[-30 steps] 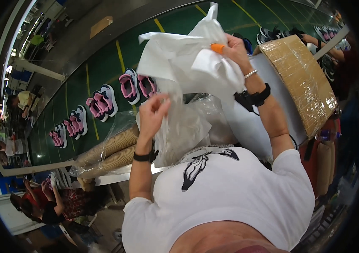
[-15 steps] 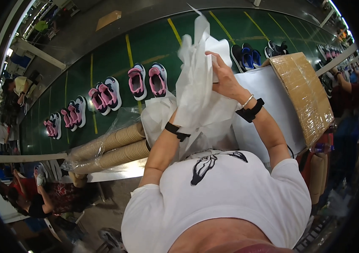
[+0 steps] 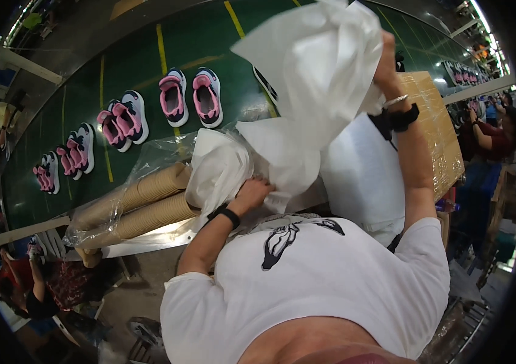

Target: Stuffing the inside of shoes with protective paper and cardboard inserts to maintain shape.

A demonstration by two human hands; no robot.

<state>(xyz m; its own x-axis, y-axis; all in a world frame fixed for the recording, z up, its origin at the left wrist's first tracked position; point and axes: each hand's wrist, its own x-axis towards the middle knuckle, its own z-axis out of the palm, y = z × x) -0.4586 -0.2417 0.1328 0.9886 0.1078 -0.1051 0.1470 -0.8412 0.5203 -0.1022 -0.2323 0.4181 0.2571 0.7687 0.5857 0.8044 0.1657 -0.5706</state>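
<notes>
My right hand (image 3: 385, 65) is raised at the upper right, closed round the edge of loose, crumpled white tissue paper (image 3: 324, 79). The paper spreads leftward from it and hangs down in front of me. Close to my body, my left hand (image 3: 254, 194) has its fingers curled on the paper's lower part. Beside that hand lies a rolled bundle of white paper (image 3: 218, 170). A stack of white sheets (image 3: 364, 176) lies below my right forearm.
Pairs of pink and navy sneakers (image 3: 208, 97) stand on the green conveyor belt (image 3: 139, 67). Tan ribbed rolls (image 3: 155, 215) in clear plastic lie at left. A taped cardboard box (image 3: 431, 133) stands at right. Other people work at both sides.
My right hand has swung up and right, spreading the paper. My left hand has come down toward my body, away from the right. The view has shifted, moving the sneakers leftward.
</notes>
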